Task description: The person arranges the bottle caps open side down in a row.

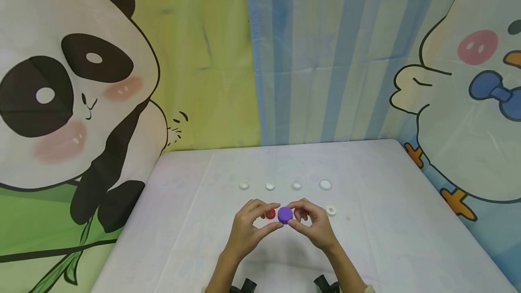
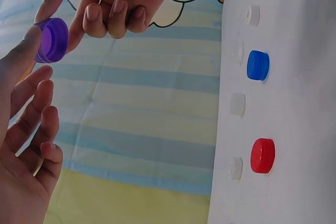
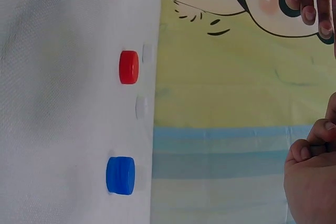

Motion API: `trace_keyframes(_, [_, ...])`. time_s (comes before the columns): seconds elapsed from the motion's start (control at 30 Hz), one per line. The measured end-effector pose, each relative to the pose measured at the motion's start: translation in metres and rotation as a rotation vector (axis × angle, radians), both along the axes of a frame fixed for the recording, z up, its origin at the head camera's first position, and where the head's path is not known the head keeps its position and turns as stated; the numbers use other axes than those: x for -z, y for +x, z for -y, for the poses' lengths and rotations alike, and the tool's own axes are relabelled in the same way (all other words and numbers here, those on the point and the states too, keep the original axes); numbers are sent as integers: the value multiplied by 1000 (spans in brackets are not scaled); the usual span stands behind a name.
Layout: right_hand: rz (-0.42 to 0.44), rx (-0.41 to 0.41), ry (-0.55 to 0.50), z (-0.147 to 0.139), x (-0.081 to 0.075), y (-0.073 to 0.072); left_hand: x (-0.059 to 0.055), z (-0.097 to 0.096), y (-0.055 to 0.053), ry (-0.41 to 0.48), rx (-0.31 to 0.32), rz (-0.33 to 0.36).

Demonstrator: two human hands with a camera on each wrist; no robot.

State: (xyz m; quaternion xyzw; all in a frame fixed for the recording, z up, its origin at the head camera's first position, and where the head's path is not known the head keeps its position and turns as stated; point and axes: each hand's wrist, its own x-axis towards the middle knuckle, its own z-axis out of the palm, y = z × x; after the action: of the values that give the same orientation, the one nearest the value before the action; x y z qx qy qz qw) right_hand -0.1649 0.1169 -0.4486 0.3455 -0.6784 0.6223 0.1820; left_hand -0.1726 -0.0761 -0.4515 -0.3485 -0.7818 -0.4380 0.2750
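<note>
A purple bottle cap is held up between both hands, its hollow side facing the left wrist camera. My right hand pinches it with thumb and index finger, the other fingers curled in. My left hand has its thumb and index fingertips at the cap's left side, and its other fingers are loosely bent. Below the hands, a red bottle cap and a blue bottle cap rest on the white table. In the head view the red one shows partly between my left fingers, while the blue one is hidden.
A row of white caps lies farther back on the tabletop. Another white cap sits right of my right hand. Printed curtains with a panda and a white bird hang around the table.
</note>
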Motion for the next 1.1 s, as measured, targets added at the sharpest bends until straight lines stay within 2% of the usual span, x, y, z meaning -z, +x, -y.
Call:
trace_keyframes(0.2, [-5, 28, 24, 0, -2, 0, 1, 0, -2, 13, 4, 14])
trace_keyframes(0.37, [0, 78, 112, 2, -3, -3, 5, 6, -6, 15, 17, 40])
trace_keyframes(0.5, [2, 113, 192, 9, -2, -9, 9, 16, -11, -9, -8, 98])
trace_keyframes(0.67, [29, 164, 322, 25, 10, -28, 14, 37, -20, -59, -70, 172])
trace_keyframes(0.8, [55, 182, 420, 40, 15, -46, 18, 55, -31, -68, -87, 221])
trace_keyframes(0.9, [76, 180, 496, 52, 17, -58, 23, 68, -41, -61, -86, 285])
trace_keyframes(1.1, [142, 206, 686, 75, 28, -79, 39, 89, -57, -76, -117, 461])
